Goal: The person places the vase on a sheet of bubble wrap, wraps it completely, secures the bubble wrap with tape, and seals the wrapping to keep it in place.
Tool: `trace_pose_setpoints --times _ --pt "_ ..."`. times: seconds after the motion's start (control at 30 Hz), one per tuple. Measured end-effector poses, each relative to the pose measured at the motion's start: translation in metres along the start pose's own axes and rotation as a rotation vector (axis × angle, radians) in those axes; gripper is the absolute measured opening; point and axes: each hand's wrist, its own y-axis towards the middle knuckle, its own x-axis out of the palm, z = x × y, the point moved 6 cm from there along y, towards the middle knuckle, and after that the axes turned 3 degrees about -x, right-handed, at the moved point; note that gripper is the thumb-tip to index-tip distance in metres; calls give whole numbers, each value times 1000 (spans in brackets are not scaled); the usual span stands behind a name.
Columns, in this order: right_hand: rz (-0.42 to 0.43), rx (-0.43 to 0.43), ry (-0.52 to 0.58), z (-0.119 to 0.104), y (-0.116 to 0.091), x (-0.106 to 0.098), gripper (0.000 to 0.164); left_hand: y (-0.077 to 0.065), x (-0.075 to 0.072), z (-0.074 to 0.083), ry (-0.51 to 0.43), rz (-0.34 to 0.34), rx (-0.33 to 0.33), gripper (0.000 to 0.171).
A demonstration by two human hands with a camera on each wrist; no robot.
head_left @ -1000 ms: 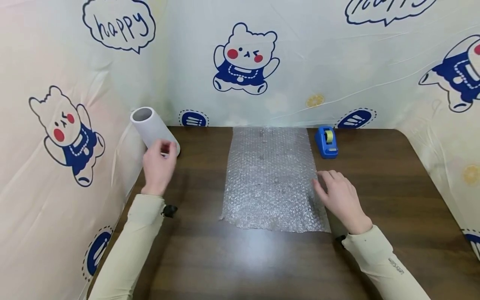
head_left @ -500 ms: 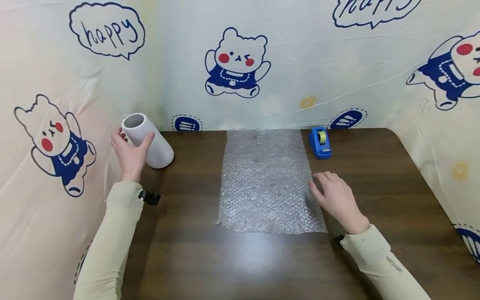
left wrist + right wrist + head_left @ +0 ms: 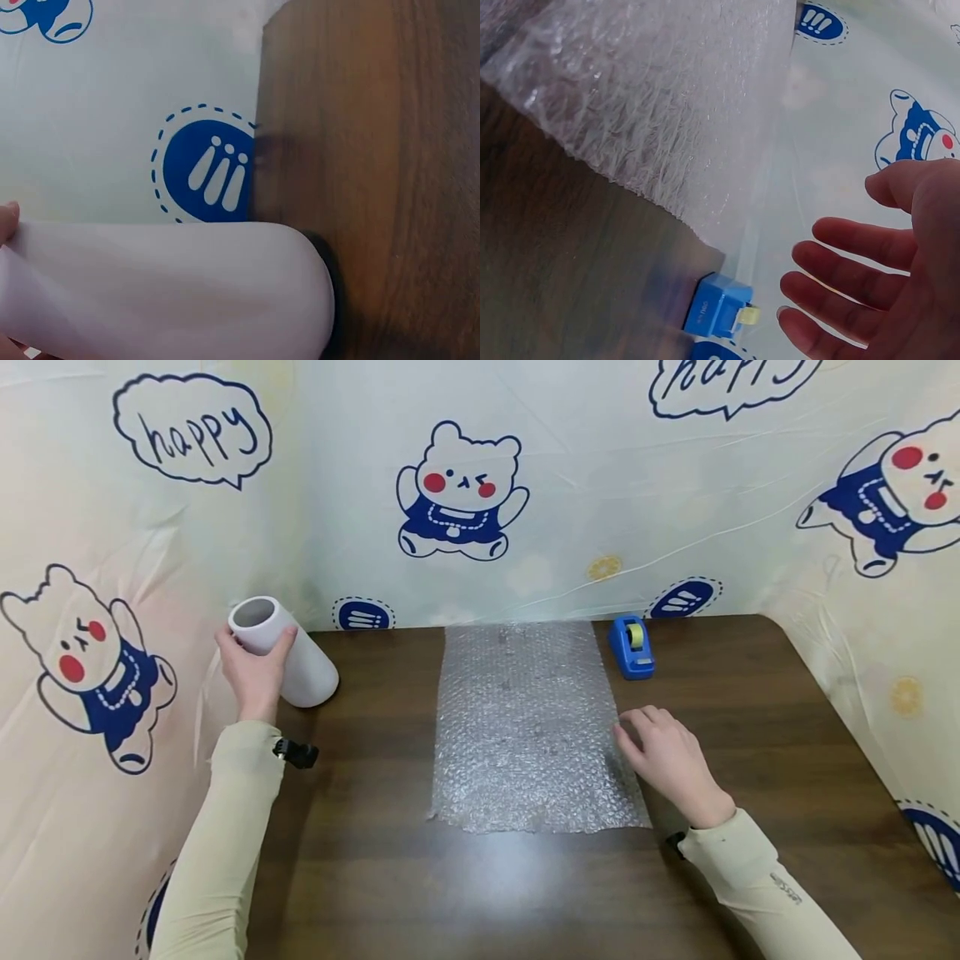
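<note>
At the table's left back, a white cylindrical vase with a round open top stands on the wood. My left hand grips it near the rim, thumb on one side and fingers on the other. In the left wrist view the smooth wall and rounded base of the vase fill the lower part, with a fingertip at the left edge. A sheet of clear bubble wrap lies flat in the middle. By its right edge my right hand hovers, fingers loosely bent and holding nothing, as the right wrist view also shows.
A blue tape dispenser with a yellowish roll stands behind the right hand, just right of the bubble wrap. Patterned cloth hangs along the back and both sides of the brown wooden table.
My left hand has moved from in front of the vase to its left side, opened round it and taken hold near the rim. The right hand stays by the bubble wrap. The head view has shifted slightly.
</note>
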Motion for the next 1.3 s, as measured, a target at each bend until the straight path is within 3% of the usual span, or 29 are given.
trace_pose_setpoints --times 0.2,0.43,0.6,0.8,1.03,1.3 --pt "-8 0 5 1 -2 1 22 -6 -6 6 45 20 -56 84" --pt "-22 4 5 2 -3 1 21 -21 -12 12 112 24 -20 84" --pt "-22 3 10 1 -1 -1 21 -36 -13 25 166 6 45 88" --pt "-18 -3 18 1 -3 -1 23 -67 -7 55 188 -17 193 82" --pt "-25 -6 26 -1 -1 -1 26 -107 7 85 150 -105 322 74" --pt "-54 -15 43 -10 3 -3 28 -152 23 106 77 -217 419 67"
